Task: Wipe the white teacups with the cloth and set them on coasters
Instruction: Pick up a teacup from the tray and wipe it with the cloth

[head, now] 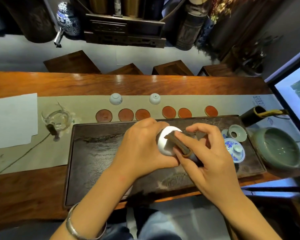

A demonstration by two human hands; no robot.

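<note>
Over the dark tea tray (pixel 97 153), the left hand (pixel 142 149) cups a white teacup (pixel 166 144), fingers curled round its far side. The right hand (pixel 208 153) presses a folded brown cloth (pixel 178 144) against the cup, thumb and forefinger pinching it; the cup's inside is hidden. Two more white teacups (pixel 116 98) (pixel 154 98) sit upside down on the pale runner (pixel 87 103) beyond six bare red coasters (pixel 104 115). At the right, a green bowl (pixel 279 148) looks empty, though its edge is cut off. A glass pitcher (pixel 56 118) stands left on the desk (pixel 24 191).
</note>
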